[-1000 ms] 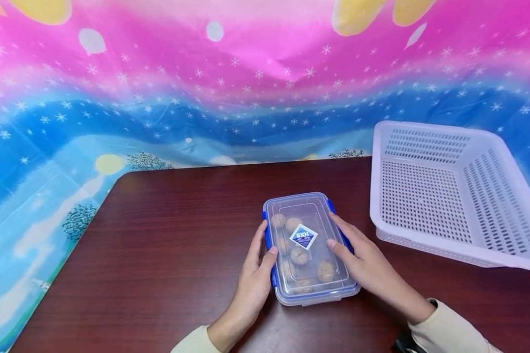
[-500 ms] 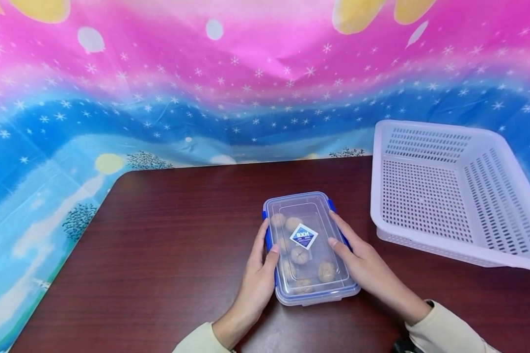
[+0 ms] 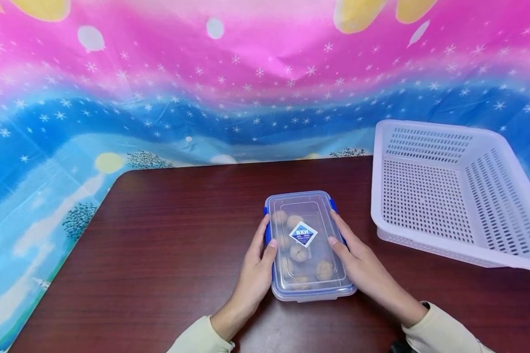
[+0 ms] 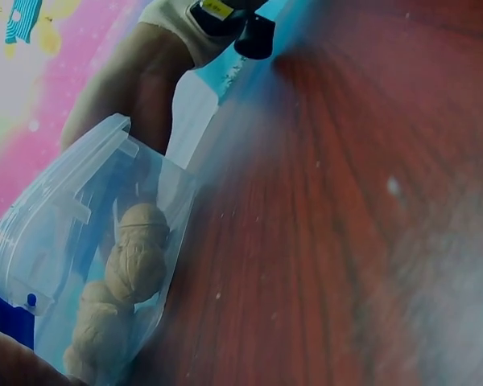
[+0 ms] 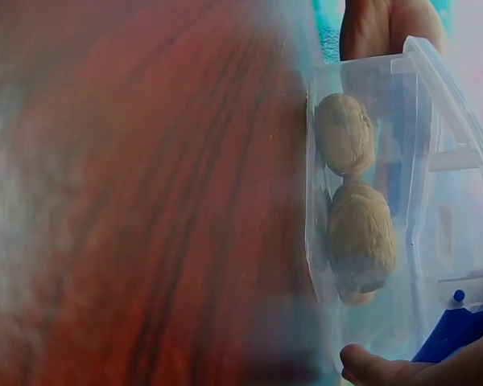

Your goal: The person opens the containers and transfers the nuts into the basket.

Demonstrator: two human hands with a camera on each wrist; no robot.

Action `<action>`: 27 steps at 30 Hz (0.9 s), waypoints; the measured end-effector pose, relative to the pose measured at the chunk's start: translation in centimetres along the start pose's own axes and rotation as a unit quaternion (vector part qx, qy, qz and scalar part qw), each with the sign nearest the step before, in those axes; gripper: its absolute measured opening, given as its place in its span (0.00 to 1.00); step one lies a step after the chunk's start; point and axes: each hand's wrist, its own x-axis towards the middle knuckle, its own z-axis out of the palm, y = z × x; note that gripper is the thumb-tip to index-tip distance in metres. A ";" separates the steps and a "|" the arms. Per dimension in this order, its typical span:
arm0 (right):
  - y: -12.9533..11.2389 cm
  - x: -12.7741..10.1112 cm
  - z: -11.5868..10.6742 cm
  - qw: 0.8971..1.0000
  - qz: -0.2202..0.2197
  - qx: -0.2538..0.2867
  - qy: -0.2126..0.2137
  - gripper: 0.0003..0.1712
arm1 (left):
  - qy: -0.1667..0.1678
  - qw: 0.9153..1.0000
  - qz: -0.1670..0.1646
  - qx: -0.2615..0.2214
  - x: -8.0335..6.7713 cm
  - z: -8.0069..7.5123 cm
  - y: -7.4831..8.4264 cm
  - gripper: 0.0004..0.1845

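Observation:
A clear plastic container (image 3: 306, 245) with blue side clips and a diamond sticker on its lid lies on the dark wooden table (image 3: 172, 235). Several walnuts (image 3: 299, 253) show through it. My left hand (image 3: 256, 269) grips its left side, thumb on the lid edge. My right hand (image 3: 357, 260) grips the right side the same way. In the left wrist view the container (image 4: 56, 233) and walnuts (image 4: 137, 257) sit close up, with a blue clip (image 4: 4, 318) by my palm. The right wrist view shows the container (image 5: 451, 209), walnuts (image 5: 358, 233) and my right thumb (image 5: 402, 370).
A white perforated plastic basket (image 3: 377, 196), with nothing in it, stands on the table at the right. A colourful pink and blue cloth (image 3: 159, 98) hangs behind the table. Bare tabletop stretches to the left of the container.
The container has turned slightly and slid a little toward me between both hands. Both hands keep the same hold on its sides.

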 end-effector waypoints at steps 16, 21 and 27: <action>-0.1 0.0 0.1 0.999 0.039 0.017 -0.020 0.38 | -0.026 0.999 0.005 0.035 0.3 -0.6 0.0 0.29; 0.1 0.1 0.0 0.998 0.033 0.052 -0.034 0.38 | -0.030 0.999 0.002 0.042 0.4 -0.7 0.0 0.29; 0.4 0.2 -0.1 0.995 0.022 0.093 -0.039 0.36 | -0.033 0.999 0.000 0.038 0.4 -0.7 0.1 0.30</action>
